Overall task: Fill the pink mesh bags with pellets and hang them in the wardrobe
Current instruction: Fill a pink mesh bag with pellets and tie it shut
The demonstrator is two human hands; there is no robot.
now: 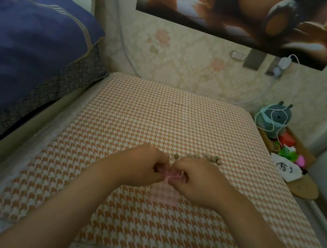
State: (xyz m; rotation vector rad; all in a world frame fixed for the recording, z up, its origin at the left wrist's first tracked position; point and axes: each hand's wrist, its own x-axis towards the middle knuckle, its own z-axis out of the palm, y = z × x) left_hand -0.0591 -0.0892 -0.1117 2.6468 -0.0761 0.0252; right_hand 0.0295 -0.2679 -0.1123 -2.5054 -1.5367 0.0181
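On the checked table (180,115), left hand (142,163) and right hand (198,180) both pinch the pink mesh bag (166,194) mouth, pellets (204,157) just beyond

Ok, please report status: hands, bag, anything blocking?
Left hand and right hand both pinching mouth of pink mesh bag. Bag flat on houndstooth mat. Small round beige pellets loose behind. Nothing blocking.

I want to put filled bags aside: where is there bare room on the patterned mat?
Free: the mat's far half, from the pellets to the wall, and its left part toward the bed. Crowded: around both hands on the pink mesh bag, and the cluttered tray right.
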